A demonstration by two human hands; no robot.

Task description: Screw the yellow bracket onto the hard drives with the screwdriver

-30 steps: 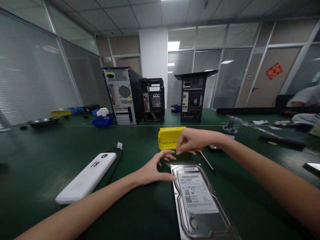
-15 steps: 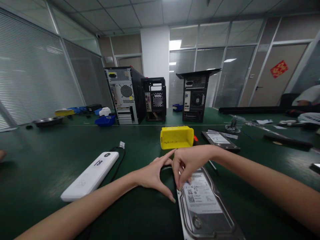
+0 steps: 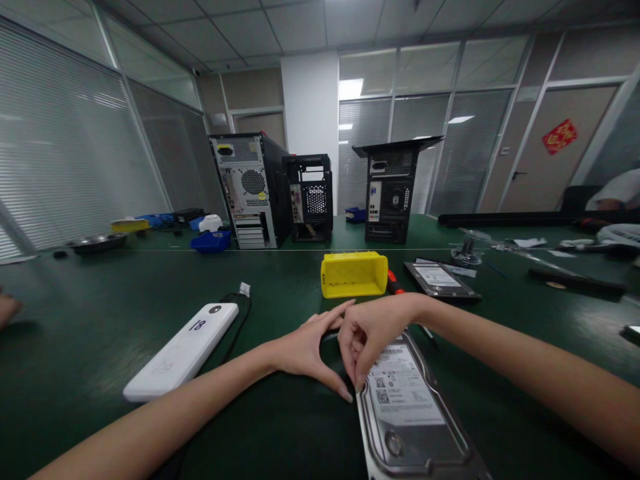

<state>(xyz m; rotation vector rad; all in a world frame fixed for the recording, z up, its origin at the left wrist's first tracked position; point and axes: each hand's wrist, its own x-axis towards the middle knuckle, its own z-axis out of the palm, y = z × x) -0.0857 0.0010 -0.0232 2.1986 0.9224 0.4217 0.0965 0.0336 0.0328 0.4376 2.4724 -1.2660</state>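
A hard drive (image 3: pixel 415 400) with a silver cover and a white printed label lies label up on the table. My right hand (image 3: pixel 375 337) covers its far left corner. The thumb and forefinger are pinched together at the drive's left edge, and whatever is between them is too small or hidden to make out. My left hand (image 3: pixel 313 347) rests just left of the drive with thumb and fingers spread wide. Its thumb tip is by the drive's left edge, while its fingertips reach the far end, partly behind my right hand.
Beyond my hands stands a yellow bin (image 3: pixel 354 275), with a red-handled tool (image 3: pixel 395 283) beside it. Another hard drive (image 3: pixel 441 280) lies to the right. A white power bank (image 3: pixel 183 353) with a cable is on the left. Computer cases (image 3: pixel 250 193) stand farther back. Another person's hand (image 3: pixel 7 308) shows at far left.
My right hand has shifted slightly left and toward me, its pinched fingertips moving down along the drive's edge. My left hand has barely moved. The other person's hand at far left shows more.
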